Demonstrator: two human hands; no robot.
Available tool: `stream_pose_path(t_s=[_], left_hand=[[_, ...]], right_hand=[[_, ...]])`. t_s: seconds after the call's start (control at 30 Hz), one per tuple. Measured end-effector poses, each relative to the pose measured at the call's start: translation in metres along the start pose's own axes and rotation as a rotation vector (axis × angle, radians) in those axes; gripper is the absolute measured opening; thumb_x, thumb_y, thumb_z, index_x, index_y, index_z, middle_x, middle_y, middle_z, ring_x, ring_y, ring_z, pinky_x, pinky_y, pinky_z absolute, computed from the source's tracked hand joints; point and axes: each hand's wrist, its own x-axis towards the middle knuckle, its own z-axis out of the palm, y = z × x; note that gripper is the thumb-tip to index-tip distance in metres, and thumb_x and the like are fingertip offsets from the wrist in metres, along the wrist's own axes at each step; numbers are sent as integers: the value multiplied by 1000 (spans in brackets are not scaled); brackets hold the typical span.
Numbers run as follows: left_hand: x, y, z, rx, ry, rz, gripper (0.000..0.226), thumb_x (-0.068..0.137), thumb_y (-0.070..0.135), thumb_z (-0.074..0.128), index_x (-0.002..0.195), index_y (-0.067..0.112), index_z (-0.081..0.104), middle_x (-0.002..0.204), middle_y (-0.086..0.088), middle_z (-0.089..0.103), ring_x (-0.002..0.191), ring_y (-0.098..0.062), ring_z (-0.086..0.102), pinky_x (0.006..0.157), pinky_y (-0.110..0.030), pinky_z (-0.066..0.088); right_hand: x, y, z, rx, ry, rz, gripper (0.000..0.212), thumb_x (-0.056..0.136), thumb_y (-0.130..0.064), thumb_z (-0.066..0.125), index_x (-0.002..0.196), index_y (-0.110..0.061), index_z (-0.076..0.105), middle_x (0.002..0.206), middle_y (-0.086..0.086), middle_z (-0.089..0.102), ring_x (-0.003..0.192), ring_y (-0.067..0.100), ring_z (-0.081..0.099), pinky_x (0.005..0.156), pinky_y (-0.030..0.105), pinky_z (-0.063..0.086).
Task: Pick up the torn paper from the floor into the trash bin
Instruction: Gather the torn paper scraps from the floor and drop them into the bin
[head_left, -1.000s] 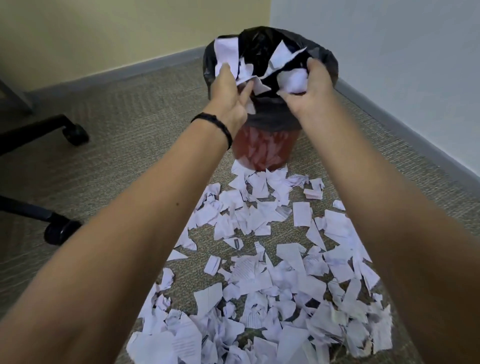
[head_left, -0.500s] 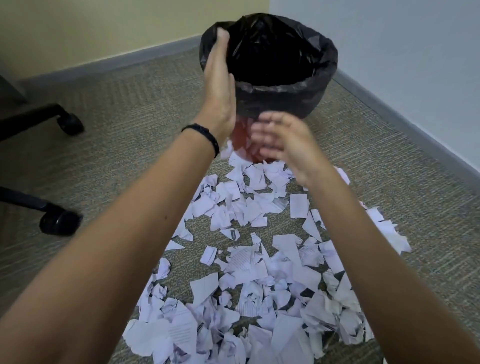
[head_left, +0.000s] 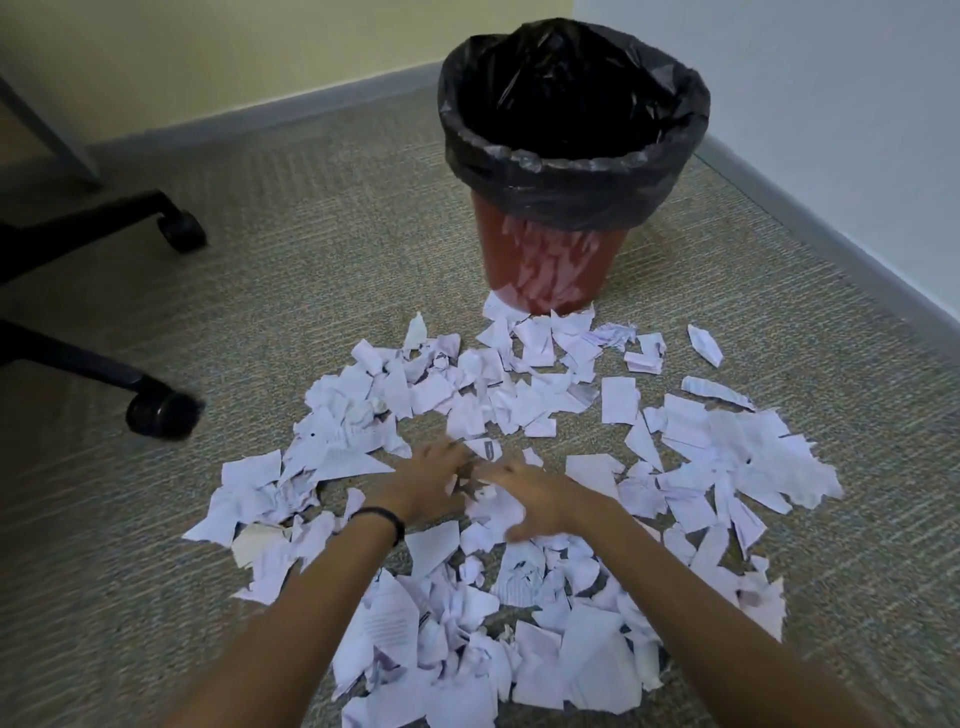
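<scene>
At the far left, two black chair legs were seen on the carpet floor (head_left: 311, 260). Each leg was ended by a wheel, a near wheel (head_left: 161, 415) and a far wheel (head_left: 182, 231). A yellow wall (head_left: 208, 52) was seen behind them.

A big heap of torn paper (head_left: 727, 452) was spread over the floor, from left of the middle out to the right. Some bits were printed with lines of writing.

In the middle of the heap, the left hand (head_left: 423, 486) was laid flat on the paper, palm down. A black band (head_left: 382, 519) was worn on its wrist. Its fingers (head_left: 447, 454) were held wide and straight, and no paper was gripped by them. The hand was a bit blurred.

Just beside it, the right hand (head_left: 540, 493) was laid on the paper too. Its fingers (head_left: 498, 470) were spread wide and pointed toward the left hand. Whether the two hands touched could not be told.

Past the hands, the trash bin (head_left: 556, 265) was stood upright on the floor. It was red, and a black bag (head_left: 571, 192) was pulled over its rim. The foot of the bin was touched by the far edge of the heap.

At the far right, a pale wall (head_left: 831, 78) was seen, with a gray strip (head_left: 831, 228) along its bottom.
</scene>
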Motion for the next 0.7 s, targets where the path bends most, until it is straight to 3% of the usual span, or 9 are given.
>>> stream_pose_path(t_s=[0.1,0.2,0.3,0.4,0.47,0.57,0.63,0.7], left_hand=[[-12,-4,22,198,-148,17,84,85,33,64,150,22,13,159,-6,-4,146,-34,1,114,-58,20],[-12,-7,25,289,-201,52,93,83,30,68,151,22,6,159,-7,-12,147,-33,-1,115,-55,20],[-13,-12,23,347,-155,130,82,84,19,69,149,21,19,160,-7,0,144,-33,15,113,-48,30],[-17,-20,23,343,-44,184,58,85,8,64,137,13,39,156,-8,16,135,-30,34,103,-40,39],[-19,-23,23,308,4,188,46,85,3,62,128,11,46,149,-11,28,127,-29,43,97,-37,42],[-23,-24,22,310,28,180,46,87,2,59,130,9,46,141,-13,34,121,-30,48,93,-37,44],[-23,-26,22,298,26,169,46,87,2,59,132,9,46,141,-14,34,121,-30,49,94,-37,44],[-23,-28,23,288,28,176,39,86,2,60,124,8,52,136,-13,39,112,-30,54,89,-37,46]], right_hand=[[-4,-2,13,-84,-42,19,83,84,-17,68,148,-32,17,156,14,6,143,32,16,109,44,31],[-6,1,20,-143,50,1,72,87,-9,63,145,-30,26,157,11,8,141,30,23,105,43,39],[-6,5,24,-177,149,-42,54,88,-7,57,137,-22,39,145,12,27,123,29,44,83,36,48],[-8,4,27,-215,219,-59,41,88,-7,56,126,-18,48,125,10,41,102,27,51,66,31,41],[-7,3,30,-218,234,-57,40,87,-5,56,125,-17,51,120,11,44,99,28,52,62,30,38],[-3,2,31,-176,240,-23,43,87,0,53,127,-15,52,120,13,46,103,30,53,52,26,28],[-2,1,27,-127,260,-10,42,86,3,49,124,-14,54,122,14,48,109,30,53,54,25,30],[-3,2,21,-44,301,20,38,86,3,48,120,-11,58,121,12,52,112,28,53,73,30,42]])
